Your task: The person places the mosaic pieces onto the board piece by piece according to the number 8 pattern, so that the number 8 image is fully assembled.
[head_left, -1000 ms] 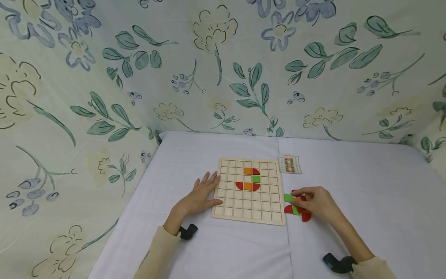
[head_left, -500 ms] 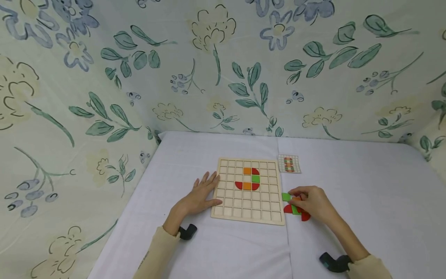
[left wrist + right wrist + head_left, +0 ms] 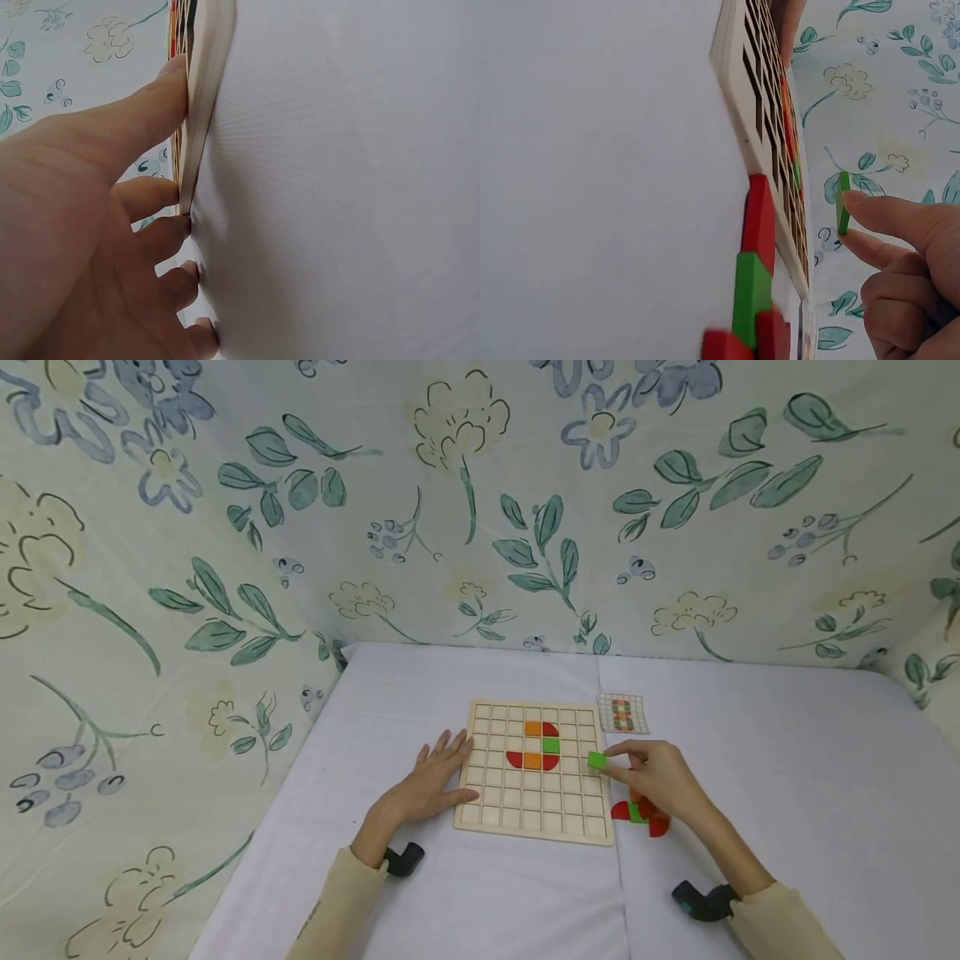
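Note:
A wooden grid board (image 3: 510, 797) lies on the white cloth, with orange, red and green pieces set in several of its cells. The left hand (image 3: 427, 785) rests at the board's left edge, fingers spread; in the left wrist view the thumb of that hand (image 3: 82, 225) touches the board's rim (image 3: 202, 90). Between thumb and finger, the right hand (image 3: 663, 781) pinches a green square (image 3: 597, 761) above the board's right edge. In the right wrist view the same green square (image 3: 843, 202) is held up edge-on by the right hand (image 3: 907, 262).
Loose red pieces (image 3: 658, 825), a green piece (image 3: 637, 812) and an orange one lie in a cluster right of the board, partly under the right hand. A small printed pattern card (image 3: 623, 713) is by the board's upper right corner. A floral cloth (image 3: 450, 568) hangs behind.
The right hand has lifted the green square from the cluster and moved it left and away from the body, over the board's edge. The left hand has stayed in place.

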Action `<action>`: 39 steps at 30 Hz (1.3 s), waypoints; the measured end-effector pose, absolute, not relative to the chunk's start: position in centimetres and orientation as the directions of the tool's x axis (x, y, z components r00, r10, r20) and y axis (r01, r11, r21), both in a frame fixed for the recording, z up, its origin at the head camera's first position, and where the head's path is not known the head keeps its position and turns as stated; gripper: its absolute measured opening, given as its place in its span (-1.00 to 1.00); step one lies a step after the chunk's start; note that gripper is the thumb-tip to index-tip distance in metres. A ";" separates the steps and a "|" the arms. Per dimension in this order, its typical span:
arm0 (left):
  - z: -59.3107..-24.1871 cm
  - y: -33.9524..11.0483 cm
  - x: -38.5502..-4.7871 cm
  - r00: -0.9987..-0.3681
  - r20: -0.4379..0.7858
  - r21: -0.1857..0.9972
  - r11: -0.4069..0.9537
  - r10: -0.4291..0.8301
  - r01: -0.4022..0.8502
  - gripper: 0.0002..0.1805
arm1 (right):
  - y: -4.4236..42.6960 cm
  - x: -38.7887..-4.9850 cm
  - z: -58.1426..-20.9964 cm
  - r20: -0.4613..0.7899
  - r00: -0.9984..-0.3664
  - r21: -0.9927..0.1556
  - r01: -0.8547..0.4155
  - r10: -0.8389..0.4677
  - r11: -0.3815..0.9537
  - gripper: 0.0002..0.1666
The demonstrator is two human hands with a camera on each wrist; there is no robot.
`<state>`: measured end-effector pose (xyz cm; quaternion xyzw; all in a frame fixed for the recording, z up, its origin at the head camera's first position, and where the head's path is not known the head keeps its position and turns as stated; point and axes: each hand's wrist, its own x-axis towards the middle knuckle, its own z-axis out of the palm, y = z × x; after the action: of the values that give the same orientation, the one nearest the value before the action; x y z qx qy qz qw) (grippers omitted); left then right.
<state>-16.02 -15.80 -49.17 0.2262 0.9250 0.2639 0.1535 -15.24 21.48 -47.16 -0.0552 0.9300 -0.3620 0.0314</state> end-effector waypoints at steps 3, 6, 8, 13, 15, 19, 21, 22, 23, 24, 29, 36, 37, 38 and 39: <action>-49.2 -15.8 -16.0 -0.854 -0.162 0.558 0.759 0.495 0.334 -0.02 | 20.0 -16.4 -47.2 -0.012 -0.988 -0.687 -0.105 -0.156 0.719 -0.62; -49.2 -15.9 -16.0 -0.852 -0.160 0.560 0.757 0.499 0.338 -0.03 | 18.4 -17.5 -47.3 -0.009 -0.981 -0.702 -0.132 -0.193 0.700 -0.62; -49.1 -15.9 -16.0 -0.848 -0.161 0.564 0.752 0.505 0.341 -0.03 | 17.3 -18.1 -47.4 -0.008 -0.977 -0.710 -0.145 -0.214 0.689 -0.64; -49.1 -15.9 -16.1 -0.843 -0.158 0.569 0.745 0.514 0.348 -0.03 | 14.9 -19.2 -47.7 -0.025 -0.968 -0.740 -0.151 -0.250 0.655 -0.68; -49.0 -15.9 -16.1 -0.842 -0.157 0.569 0.744 0.516 0.350 -0.03 | 14.0 -19.5 -47.8 -0.028 -0.965 -0.749 -0.152 -0.260 0.645 -0.67; -48.9 -15.9 -16.1 -0.839 -0.160 0.569 0.743 0.521 0.353 -0.04 | 12.6 -20.1 -48.1 -0.011 -0.962 -0.749 -0.173 -0.273 0.639 -0.66; -49.0 -15.9 -16.1 -0.837 -0.160 0.570 0.742 0.522 0.354 -0.04 | 12.1 -20.4 -48.2 -0.001 -0.961 -0.751 -0.182 -0.277 0.634 -0.66; -49.0 -15.9 -16.1 -0.838 -0.159 0.572 0.740 0.522 0.353 -0.04 | 11.9 -20.5 -48.2 0.005 -0.961 -0.751 -0.186 -0.276 0.634 -0.66; -49.0 -15.9 -16.1 -0.838 -0.160 0.571 0.741 0.522 0.352 -0.04 | 11.8 -20.5 -48.2 0.006 -0.962 -0.749 -0.186 -0.274 0.635 -0.66; -49.0 -15.8 -16.1 -0.838 -0.161 0.571 0.742 0.521 0.351 -0.04 | 11.6 -20.5 -48.2 0.009 -0.961 -0.749 -0.189 -0.275 0.635 -0.66; -49.0 -15.8 -16.1 -0.840 -0.163 0.565 0.747 0.517 0.350 -0.03 | 11.3 -20.6 -48.4 0.024 -0.958 -0.742 -0.207 -0.284 0.637 -0.68; -49.0 -15.8 -16.2 -0.843 -0.173 0.555 0.758 0.509 0.344 -0.03 | 11.1 -20.7 -48.6 0.034 -0.956 -0.745 -0.219 -0.293 0.630 -0.70; -49.1 -15.8 -16.2 -0.844 -0.173 0.555 0.758 0.508 0.343 -0.03 | 11.0 -20.7 -48.6 0.035 -0.955 -0.746 -0.222 -0.295 0.628 -0.71; -49.1 -15.9 -16.2 -0.844 -0.174 0.555 0.759 0.507 0.341 -0.03 | 11.0 -20.7 -48.7 0.037 -0.954 -0.748 -0.223 -0.297 0.625 -0.71; -49.1 -15.9 -16.2 -0.845 -0.173 0.556 0.759 0.505 0.340 -0.03 | 10.9 -20.8 -48.7 0.039 -0.954 -0.750 -0.225 -0.298 0.622 -0.72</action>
<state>-16.15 -15.87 -49.09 0.2285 0.9243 0.2616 0.1584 -20.76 10.95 -48.73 -0.1453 0.8995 -0.4097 0.0444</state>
